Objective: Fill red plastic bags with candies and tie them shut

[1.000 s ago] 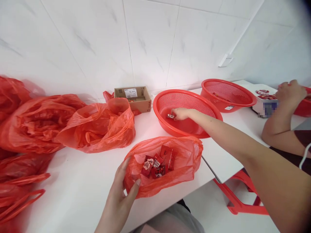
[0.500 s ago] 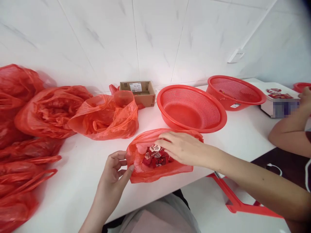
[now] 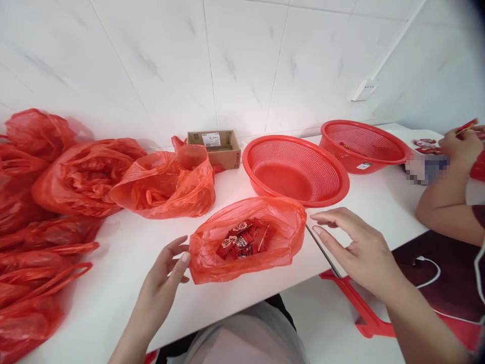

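Note:
In the head view a red plastic bag point(image 3: 212, 270) lies with its mouth open on the white table. Several small red wrapped packets point(image 3: 242, 241) with pale printed labels sit inside it. At the bag's left edge is my left hand point(image 3: 162, 275), fingers apart, its thumb close to the plastic; whether it touches cannot be made out. My right hand point(image 3: 358, 247) hovers to the right of the bag, fingers spread and holding nothing. Just behind the bag stands a red perforated basin point(image 3: 295, 177).
Several red plastic bags point(image 3: 83, 177) fill the left side. A cardboard box point(image 3: 223, 151) stands by the tiled wall. A second red basin point(image 3: 364, 144) is at the back right. Beyond it, a co-worker's hand point(image 3: 464, 146) holds a small red and yellow item. A red stool point(image 3: 364, 313) sits below the table.
My right hand has come out of the bag and moved to the right, its fingers spreading. My left hand has shifted slightly left and loosened at the bag's edge.

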Demonstrator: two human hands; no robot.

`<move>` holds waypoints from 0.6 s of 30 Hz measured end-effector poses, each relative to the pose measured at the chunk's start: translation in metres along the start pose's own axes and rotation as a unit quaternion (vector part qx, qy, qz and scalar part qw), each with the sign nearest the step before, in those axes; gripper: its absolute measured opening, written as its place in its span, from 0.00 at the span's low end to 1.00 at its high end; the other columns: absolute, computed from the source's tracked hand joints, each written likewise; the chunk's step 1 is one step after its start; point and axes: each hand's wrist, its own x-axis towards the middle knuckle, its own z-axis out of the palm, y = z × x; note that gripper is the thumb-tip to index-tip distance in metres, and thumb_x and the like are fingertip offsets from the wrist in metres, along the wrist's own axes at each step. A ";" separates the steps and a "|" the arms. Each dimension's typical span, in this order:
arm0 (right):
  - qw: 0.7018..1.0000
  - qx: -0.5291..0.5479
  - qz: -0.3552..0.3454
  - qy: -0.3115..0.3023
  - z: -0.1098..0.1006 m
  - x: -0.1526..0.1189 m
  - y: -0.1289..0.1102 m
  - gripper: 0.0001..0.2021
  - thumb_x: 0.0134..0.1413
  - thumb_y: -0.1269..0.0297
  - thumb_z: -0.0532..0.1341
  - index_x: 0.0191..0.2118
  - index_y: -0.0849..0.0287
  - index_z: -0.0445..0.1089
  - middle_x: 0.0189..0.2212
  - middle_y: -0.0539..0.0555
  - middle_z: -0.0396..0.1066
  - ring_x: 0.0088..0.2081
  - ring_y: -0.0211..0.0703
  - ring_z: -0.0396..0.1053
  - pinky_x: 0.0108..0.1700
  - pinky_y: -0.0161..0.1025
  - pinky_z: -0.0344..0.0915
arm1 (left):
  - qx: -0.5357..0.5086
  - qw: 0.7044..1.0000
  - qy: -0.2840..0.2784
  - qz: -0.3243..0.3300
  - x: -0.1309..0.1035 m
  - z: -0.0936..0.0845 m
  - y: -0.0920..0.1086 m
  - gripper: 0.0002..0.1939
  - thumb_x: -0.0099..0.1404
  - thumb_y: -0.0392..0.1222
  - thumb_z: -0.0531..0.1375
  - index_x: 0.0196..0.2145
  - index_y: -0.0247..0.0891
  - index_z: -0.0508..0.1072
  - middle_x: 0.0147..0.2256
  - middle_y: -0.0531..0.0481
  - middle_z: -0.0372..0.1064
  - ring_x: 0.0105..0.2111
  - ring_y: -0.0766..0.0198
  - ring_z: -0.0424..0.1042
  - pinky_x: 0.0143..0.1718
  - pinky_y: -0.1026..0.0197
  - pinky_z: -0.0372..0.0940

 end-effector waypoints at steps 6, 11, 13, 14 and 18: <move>0.990 0.016 0.100 -0.101 0.024 -0.012 0.004 0.25 0.61 0.50 0.55 0.62 0.48 0.57 0.40 0.53 0.71 0.36 0.43 0.72 0.37 0.40 0.69 | -0.061 0.994 -0.088 -0.010 0.005 0.009 0.005 0.16 0.62 0.56 0.60 0.34 0.39 0.70 0.31 0.51 0.68 0.31 0.63 0.66 0.33 0.62 0.65; 0.975 -0.001 0.093 -0.200 0.043 -0.003 0.009 0.14 0.61 0.51 0.55 0.44 0.53 0.68 0.35 0.52 0.72 0.30 0.42 0.69 0.34 0.40 0.66 | -0.102 0.992 -0.056 0.041 -0.008 0.009 0.014 0.18 0.58 0.49 0.66 0.23 0.39 0.62 0.25 0.56 0.61 0.27 0.68 0.60 0.28 0.68 0.61; 0.978 0.013 0.091 -0.189 0.037 0.001 0.008 0.12 0.62 0.53 0.55 0.34 0.55 0.67 0.28 0.49 0.70 0.26 0.40 0.66 0.31 0.38 0.62 | -0.104 0.993 -0.042 0.042 -0.015 0.002 0.017 0.17 0.58 0.50 0.65 0.24 0.39 0.65 0.25 0.56 0.62 0.27 0.68 0.61 0.28 0.68 0.61; 0.981 0.032 0.090 -0.166 0.029 0.003 0.006 0.13 0.62 0.54 0.55 0.31 0.56 0.66 0.26 0.49 0.69 0.26 0.39 0.65 0.30 0.37 0.62 | -0.102 0.993 -0.030 0.041 -0.018 -0.004 0.019 0.15 0.58 0.52 0.66 0.25 0.40 0.68 0.26 0.55 0.65 0.28 0.67 0.63 0.29 0.68 0.62; 0.988 0.140 0.067 -0.003 -0.012 0.016 -0.014 0.11 0.60 0.56 0.59 0.30 0.56 0.66 0.29 0.48 0.70 0.30 0.37 0.67 0.33 0.34 0.63 | -0.119 0.982 0.098 0.110 -0.022 -0.036 0.050 0.14 0.51 0.54 0.69 0.31 0.43 0.78 0.36 0.52 0.73 0.36 0.61 0.69 0.36 0.64 0.66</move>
